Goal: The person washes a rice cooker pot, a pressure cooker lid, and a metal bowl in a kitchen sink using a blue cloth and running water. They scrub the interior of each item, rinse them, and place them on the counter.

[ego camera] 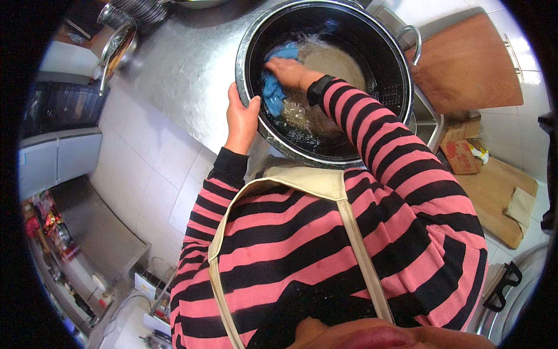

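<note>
A large round black pot [383,56] with a pale metal rim stands in front of me at the edge of a steel counter. Inside it is some cloudy water [340,65]. My right hand [290,72] reaches into the pot and presses a wet blue cloth [273,94] against the inner wall on the left; its fingertips are partly blurred. My left hand [243,118] grips the pot's rim at the lower left, with the thumb over the edge and the fingers outside.
The steel counter [183,65] extends left of the pot, with a metal bowl of utensils [124,43] and stacked metal items [139,11] at its far end. On the right are a sink edge [436,131], a wooden board [471,70] and a cardboard box [460,157].
</note>
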`<state>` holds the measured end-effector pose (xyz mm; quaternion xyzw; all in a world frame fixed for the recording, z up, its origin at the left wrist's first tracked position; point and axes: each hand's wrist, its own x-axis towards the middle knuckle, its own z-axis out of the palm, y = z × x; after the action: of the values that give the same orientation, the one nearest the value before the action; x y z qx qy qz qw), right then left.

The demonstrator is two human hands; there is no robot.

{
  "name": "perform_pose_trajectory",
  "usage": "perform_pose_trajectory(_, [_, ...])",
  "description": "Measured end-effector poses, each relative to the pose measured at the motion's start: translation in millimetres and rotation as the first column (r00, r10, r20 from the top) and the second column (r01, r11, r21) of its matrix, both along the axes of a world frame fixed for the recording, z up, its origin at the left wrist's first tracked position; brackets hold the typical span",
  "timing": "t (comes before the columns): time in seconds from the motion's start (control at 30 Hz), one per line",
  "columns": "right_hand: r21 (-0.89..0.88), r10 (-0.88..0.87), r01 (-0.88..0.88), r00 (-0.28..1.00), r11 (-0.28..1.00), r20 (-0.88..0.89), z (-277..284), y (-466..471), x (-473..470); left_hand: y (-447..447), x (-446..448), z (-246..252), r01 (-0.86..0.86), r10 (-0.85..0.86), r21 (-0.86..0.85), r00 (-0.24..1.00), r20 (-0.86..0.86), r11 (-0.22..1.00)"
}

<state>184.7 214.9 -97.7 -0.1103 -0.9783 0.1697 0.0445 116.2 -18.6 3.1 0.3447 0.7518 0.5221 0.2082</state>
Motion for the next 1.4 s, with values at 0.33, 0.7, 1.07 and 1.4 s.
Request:
perform_pose_trajectory(0.33, [0.089, -0.536, 0.532, 0.806, 0.842, 0.251, -14.4, 134.4, 148.7, -1.8, 13.9, -1.4, -0.033, 0.034, -0.055, 0.999, 0.024, 0.998])
perform_pose_trajectory(0.7, [-0.714, -0.965, 0.695, 0.234, 0.084, 0.115, 91.3, 112.1, 249.1, -0.6, 8.3, -18.2, 0.044, -0.043, -0.008, 0.994, 0.104, 0.999])
perform_pose_trajectory(1.07, [-0.595, -0.942, 0.802, -0.16, 0.051, -0.295, 94.0, 168.2, 115.6, -8.0, 4.7, -23.3, 0.085, -0.084, 0.0, 0.98, 0.178, 0.996])
perform_pose_trajectory(1.4, [-0.421, -0.737, 0.605, 0.564, 0.676, -0.372, 109.2, 132.1, -36.2, -8.4, 12.7, -20.2, 0.053, -0.045, -0.042, 0.985, 0.164, 0.998])
